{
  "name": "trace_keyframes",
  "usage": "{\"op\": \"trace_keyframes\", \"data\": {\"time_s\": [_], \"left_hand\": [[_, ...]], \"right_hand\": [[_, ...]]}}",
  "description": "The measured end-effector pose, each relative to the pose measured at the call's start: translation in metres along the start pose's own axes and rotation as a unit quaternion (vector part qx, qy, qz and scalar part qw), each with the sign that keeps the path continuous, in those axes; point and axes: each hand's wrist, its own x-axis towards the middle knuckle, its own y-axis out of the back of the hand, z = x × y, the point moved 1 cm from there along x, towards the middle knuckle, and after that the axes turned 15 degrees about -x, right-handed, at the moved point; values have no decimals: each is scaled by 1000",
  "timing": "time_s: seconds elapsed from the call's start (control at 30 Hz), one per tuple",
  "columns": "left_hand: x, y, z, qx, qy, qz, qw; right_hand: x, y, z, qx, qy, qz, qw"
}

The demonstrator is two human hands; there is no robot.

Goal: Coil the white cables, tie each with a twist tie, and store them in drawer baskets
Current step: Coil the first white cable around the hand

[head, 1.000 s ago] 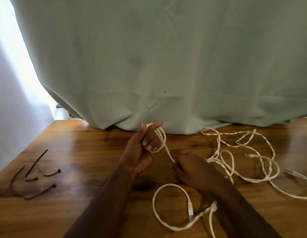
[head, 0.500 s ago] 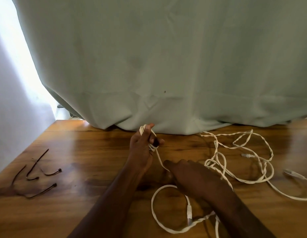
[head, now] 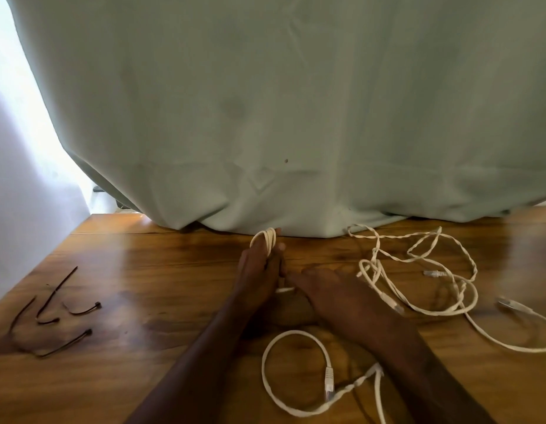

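Left hand (head: 259,270) mid-frame gripping loops of thin white cable (head: 268,240); right hand (head: 336,296) beside it, grip hidden, cannot tell

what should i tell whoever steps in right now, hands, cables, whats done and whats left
Left hand: upright, a few turns of white cable wound round its fingers.
Right hand: beside it, guiding the strand; grip hidden.
That cable's slack loop lies near the table's front edge; loose cable tangle on the right.
Ties lie untouched on the left.
Done: coiling begun.
Left: finish the coil, tie it, do the rest, store all. No baskets in view.
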Motion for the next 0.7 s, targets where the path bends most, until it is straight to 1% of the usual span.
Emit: {"op": "trace_keyframes", "data": {"time_s": [0.07, 0.13, 0.2, 0.27, 0.37, 0.47, 0.6, 0.63, 0.7], "left_hand": [[0, 1, -5, 3, 9, -14, 1000], [-2, 0, 0, -7, 39, -14, 999], [-5, -3, -4, 21, 41, -51, 998], [-9, -4, 2, 67, 31, -77, 994], [-13, -10, 11, 80, 65, -104, 989], [-14, -14, 8, 92, 26, -162, 982], [-8, -14, -1, 96, 18, -168, 981], [-8, -14, 0, 87, 21, -169, 982], [-8, -11, -1, 49, 51, -157, 985]], "right_hand": [[1, 2, 6, -34, -19, 55, 998], [2, 2, 10, -56, -41, 78, 995], [3, 4, 14, -80, -70, 103, 989], [7, 3, 19, -96, -96, 163, 977], [14, -1, 25, -116, -131, 209, 962], [19, 4, 26, -129, -164, 213, 955], [24, 5, 29, -132, -194, 193, 953], [25, 6, 29, -126, -192, 201, 952], [25, 5, 26, -100, -181, 218, 954]]}}
